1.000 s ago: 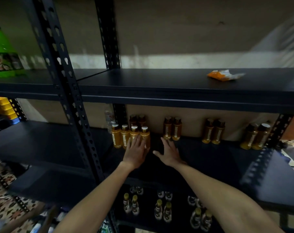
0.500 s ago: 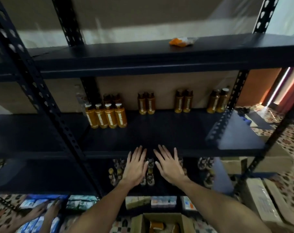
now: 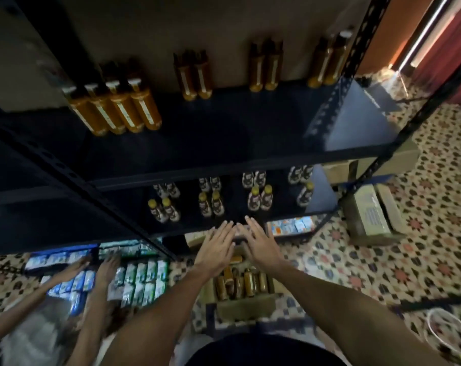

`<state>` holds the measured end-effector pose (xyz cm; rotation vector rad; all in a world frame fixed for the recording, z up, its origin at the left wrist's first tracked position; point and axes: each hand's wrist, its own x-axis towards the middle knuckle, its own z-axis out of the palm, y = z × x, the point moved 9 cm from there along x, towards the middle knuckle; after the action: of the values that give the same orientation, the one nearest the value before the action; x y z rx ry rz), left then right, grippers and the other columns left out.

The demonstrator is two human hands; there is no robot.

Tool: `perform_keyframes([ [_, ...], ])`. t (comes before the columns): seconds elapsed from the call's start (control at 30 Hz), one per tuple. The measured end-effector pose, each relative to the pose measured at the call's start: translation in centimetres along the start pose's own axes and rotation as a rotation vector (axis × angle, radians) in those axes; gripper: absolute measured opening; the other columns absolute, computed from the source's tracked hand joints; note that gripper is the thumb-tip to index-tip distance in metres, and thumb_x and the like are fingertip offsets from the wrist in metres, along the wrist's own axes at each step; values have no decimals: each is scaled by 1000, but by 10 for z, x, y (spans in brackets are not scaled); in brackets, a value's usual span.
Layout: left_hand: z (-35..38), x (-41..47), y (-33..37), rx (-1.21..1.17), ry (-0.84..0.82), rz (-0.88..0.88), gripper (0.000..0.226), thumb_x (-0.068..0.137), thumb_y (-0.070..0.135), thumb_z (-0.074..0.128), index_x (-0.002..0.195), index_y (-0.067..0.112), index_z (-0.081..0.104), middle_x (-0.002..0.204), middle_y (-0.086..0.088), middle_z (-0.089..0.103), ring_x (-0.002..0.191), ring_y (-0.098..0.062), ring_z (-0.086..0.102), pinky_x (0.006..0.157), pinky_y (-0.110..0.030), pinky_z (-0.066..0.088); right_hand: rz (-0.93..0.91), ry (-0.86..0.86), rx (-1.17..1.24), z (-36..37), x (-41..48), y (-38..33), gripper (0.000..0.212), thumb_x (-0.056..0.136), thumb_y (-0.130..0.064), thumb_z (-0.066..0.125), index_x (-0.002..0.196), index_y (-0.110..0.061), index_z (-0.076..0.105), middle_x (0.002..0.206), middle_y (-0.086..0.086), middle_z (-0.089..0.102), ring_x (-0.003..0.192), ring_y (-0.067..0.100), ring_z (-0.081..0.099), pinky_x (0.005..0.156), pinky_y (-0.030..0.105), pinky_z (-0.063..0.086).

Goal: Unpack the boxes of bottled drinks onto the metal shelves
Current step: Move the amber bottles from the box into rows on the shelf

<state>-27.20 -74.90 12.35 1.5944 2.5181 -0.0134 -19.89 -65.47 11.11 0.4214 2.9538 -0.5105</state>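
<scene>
While your left hand and right hand hover side by side, fingers spread and holding nothing, the open box of amber bottles sits just below them, lower centre.

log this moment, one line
left hand: open, empty | right hand: open, empty | both over box of amber bottles | shelf: partly stocked

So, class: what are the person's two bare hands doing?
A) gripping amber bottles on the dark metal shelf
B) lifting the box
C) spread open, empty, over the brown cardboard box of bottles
C: the left hand and right hand show straight fingers holding nothing, over the brown cardboard box.
</scene>
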Motion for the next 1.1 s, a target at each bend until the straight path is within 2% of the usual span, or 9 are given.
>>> perform_keyframes([
  [0.13,46,-7,14,-44,-123,55,53,104,36,29,148,13,45,154,-2,43,145,-18,34,115,-40,33,80,-27,56,37,-27,11,51,103,-40,30,151,-23,36,152,8,48,143,22,32,112,57,36],
  [0.27,90,-4,33,-145,-214,125,50,100,31,33,136,7,58,142,-6,57,136,-23,48,106,-40,44,143,-144,123,88,-42,26,54,100,-37,33,152,-23,33,156,10,42,146,26,38,115,58,18],
  [0.37,129,0,46,-203,-269,147,48,95,29,35,126,9,66,132,-6,64,130,-22,54,101,-38,49,192,-224,151,134,-53,45,58,102,-42,21,157,-24,16,165,7,26,153,24,22,118,52,5],
  [0.5,193,8,47,-325,-379,8,47,107,26,27,149,8,40,153,-11,43,147,-23,30,117,-40,31,239,-247,212,185,-52,72,66,99,-45,8,154,-20,35,162,3,32,150,23,27,122,51,19],
  [0.57,227,10,51,-368,-419,-30,48,108,29,24,152,11,34,157,-11,36,149,-21,24,117,-40,28,250,-259,247,206,-51,80,64,100,-41,11,149,-16,44,157,5,41,146,25,34,120,47,22],
  [0.7,293,22,50,-372,-481,-75,50,108,35,23,153,14,30,157,-11,34,147,-23,28,114,-44,32,268,-264,289,257,-37,105,49,108,-33,28,150,-14,43,156,5,42,145,23,34,120,41,21],
  [0.9,383,45,37,-368,-507,-63,43,107,32,27,143,14,43,140,-12,52,127,-28,50,100,-42,41,331,-263,362,344,-16,137,42,105,-30,39,142,-14,52,145,6,53,137,27,43,113,46,37],
  [1.0,441,48,18,-401,-564,-135,39,107,33,31,138,16,48,131,-10,57,116,-28,57,92,-40,45,345,-303,419,393,-6,149,39,103,-29,43,139,-17,53,140,6,56,131,28,48,111,46,41],
  [1.1,495,52,-5,-436,-602,-256,33,106,35,33,125,17,52,117,-7,61,96,-22,59,77,-35,46,381,-363,517,447,6,166,36,101,-24,49,135,-13,55,124,9,61,114,27,58,96,44,51],
])
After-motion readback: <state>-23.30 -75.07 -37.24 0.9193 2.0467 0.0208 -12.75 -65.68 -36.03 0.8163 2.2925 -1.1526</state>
